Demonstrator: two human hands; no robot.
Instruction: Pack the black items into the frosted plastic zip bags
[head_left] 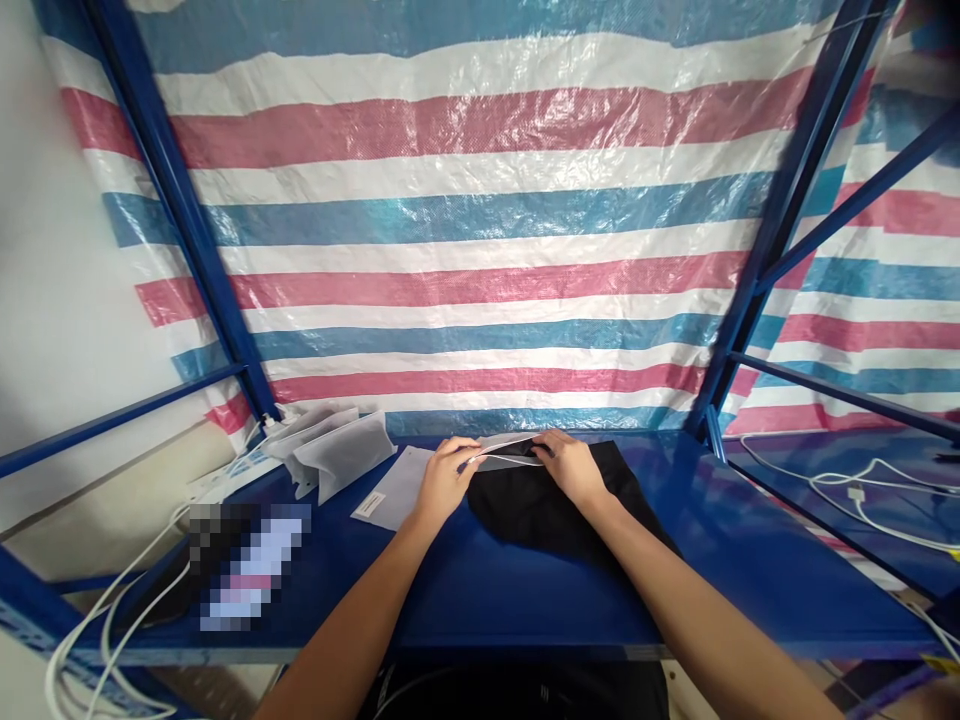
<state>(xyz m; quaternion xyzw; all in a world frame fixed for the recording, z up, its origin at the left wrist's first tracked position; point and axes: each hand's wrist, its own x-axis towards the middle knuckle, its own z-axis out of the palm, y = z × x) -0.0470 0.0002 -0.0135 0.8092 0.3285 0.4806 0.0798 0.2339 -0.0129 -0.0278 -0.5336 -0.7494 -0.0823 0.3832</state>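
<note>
My left hand (448, 478) pinches the left end of the mouth of a frosted plastic bag (491, 464). At the right end of that mouth, the fingers of my right hand (574, 468) grip the rim. Between my hands the two pale edges of the bag are parted, and something dark shows inside. A piece of black cloth (517, 510) lies spread on the shelf, under and in front of the bag; I cannot tell how much of it is inside. Beside my left hand lies a flat frosted bag (397, 488) with a small white label.
Several frosted bags (341, 455) stand folded at the back left. A blurred-out device (255, 570) and white cables (112, 640) are at the left of the blue shelf (735, 560). Blue posts (772, 230) and a striped tarp (480, 200) enclose it; more cables (862, 490) lie right.
</note>
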